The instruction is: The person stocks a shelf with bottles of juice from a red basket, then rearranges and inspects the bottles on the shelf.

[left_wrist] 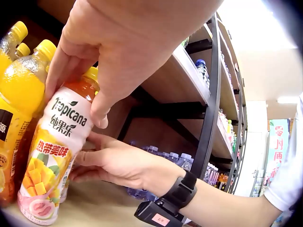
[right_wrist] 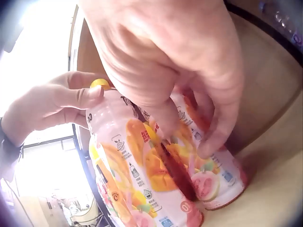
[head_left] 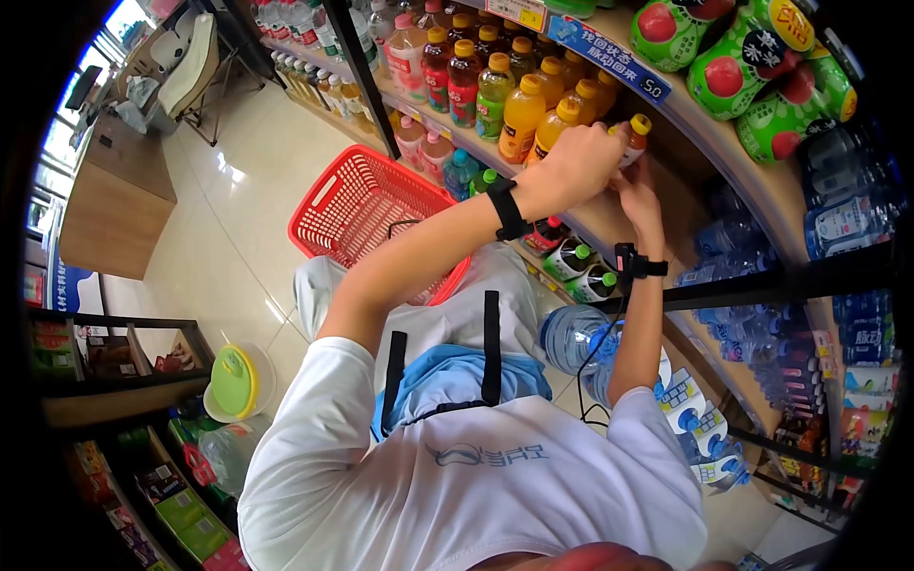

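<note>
Two juice bottles with yellow caps and white mango-and-guava labels stand side by side on the shelf board (left_wrist: 104, 203). My left hand (head_left: 581, 167) grips the nearer juice bottle (left_wrist: 57, 142) round its neck, just below the cap, with the thumb on one side and fingers on the other. Close beside it, my right hand (head_left: 636, 198) reaches low and holds the second juice bottle (right_wrist: 215, 182), its fingers spread over both sides of the label. That second bottle's top is hidden behind the right hand in the right wrist view.
Orange juice bottles (head_left: 522, 119) stand in rows left of the hands. A red basket (head_left: 314, 219) sits on the floor, left of the legs. Large water bottles (head_left: 571, 338) stand below the right arm. Green multipacks (head_left: 800, 105) fill the shelf above.
</note>
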Motion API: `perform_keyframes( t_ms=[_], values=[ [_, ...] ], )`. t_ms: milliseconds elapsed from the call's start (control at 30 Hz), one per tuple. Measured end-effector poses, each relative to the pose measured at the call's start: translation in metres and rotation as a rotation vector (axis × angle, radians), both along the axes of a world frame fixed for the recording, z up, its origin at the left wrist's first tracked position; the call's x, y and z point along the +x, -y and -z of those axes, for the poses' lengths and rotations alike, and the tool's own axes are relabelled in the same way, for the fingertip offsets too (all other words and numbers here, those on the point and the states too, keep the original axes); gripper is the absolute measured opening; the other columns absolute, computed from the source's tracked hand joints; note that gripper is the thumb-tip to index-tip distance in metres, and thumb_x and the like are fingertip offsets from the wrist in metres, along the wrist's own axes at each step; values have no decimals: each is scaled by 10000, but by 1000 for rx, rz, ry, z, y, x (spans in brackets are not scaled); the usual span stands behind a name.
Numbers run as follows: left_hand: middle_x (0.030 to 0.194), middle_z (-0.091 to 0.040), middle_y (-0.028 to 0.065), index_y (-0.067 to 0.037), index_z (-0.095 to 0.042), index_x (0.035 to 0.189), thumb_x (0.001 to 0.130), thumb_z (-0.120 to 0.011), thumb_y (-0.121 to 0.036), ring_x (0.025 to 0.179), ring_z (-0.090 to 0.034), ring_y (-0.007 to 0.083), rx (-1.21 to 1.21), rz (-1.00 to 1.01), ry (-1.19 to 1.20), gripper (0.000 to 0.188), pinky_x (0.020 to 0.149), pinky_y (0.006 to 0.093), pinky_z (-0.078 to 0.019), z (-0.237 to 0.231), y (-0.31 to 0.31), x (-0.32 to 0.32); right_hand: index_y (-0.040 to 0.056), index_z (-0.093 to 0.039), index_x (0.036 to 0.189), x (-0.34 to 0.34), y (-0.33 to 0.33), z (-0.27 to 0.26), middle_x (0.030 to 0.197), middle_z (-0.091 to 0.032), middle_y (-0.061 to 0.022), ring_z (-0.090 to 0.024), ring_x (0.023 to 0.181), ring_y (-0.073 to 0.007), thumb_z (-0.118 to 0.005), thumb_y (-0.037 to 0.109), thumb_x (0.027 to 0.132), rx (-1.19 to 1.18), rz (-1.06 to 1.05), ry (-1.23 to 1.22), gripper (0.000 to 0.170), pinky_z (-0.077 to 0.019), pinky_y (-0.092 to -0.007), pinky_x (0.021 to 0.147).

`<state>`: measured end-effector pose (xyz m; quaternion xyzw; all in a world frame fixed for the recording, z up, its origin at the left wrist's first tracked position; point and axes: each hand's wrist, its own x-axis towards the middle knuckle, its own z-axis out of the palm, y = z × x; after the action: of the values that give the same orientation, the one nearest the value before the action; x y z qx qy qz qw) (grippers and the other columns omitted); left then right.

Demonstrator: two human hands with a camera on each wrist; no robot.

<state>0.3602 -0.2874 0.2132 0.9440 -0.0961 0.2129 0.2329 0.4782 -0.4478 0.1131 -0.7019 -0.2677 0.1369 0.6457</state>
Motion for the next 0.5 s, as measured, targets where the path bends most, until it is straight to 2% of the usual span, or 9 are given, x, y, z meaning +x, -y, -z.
perform_keyframes(
  t_ms=[133,200,267,367,433,500],
  values=[
    [921,-666,247,66,-479,1386,753,-800,-177,833,-681,420,-10,-45,5,750,733,461,-561,4,1,1,39,-290,1523,6,-11,5,1401,-521,-130,-555,1249,-226,-695,54,883,18,-50,9,757,-472,-350,1008],
    [996,-634,247,87,-468,1389,724,-827,-189,894,-652,420,100,-82,173,804,763,453,-555,8,3,-2,42,-272,1534,8,-13,3,1414,-509,-128,-545,1262,-227,-685,37,882,-6,-58,0,773,-460,-352,1024],
    [1035,-618,248,92,-467,1389,719,-831,-188,931,-636,416,117,-82,192,812,773,449,-551,9,4,-5,45,-254,1546,8,-12,2,1426,-497,-126,-534,1274,-228,-676,19,880,-28,-64,-10,789,-449,-354,1039],
    [1096,-595,250,100,-464,1389,718,-828,-173,996,-608,408,140,-105,235,811,790,444,-545,8,7,-6,44,-217,1568,7,-16,-4,1442,-490,-138,-477,1351,-245,-632,-35,880,4,-110,-49,808,-405,-366,1101],
    [1117,-587,250,103,-461,1390,721,-822,-158,1025,-595,403,143,-122,253,804,799,444,-543,10,8,-5,50,-158,1594,11,-19,-3,1496,-451,-163,-417,1416,-261,-588,-82,884,-4,-161,76,841,-362,-370,1152],
    [1151,-558,250,110,-452,1389,726,-819,-160,1060,-569,406,169,-130,328,804,836,439,-534,9,8,-6,47,-156,1597,12,-18,-2,1521,-427,-176,-390,1436,-267,-571,-64,903,-34,-146,39,816,-341,-371,1169]
  ],
)
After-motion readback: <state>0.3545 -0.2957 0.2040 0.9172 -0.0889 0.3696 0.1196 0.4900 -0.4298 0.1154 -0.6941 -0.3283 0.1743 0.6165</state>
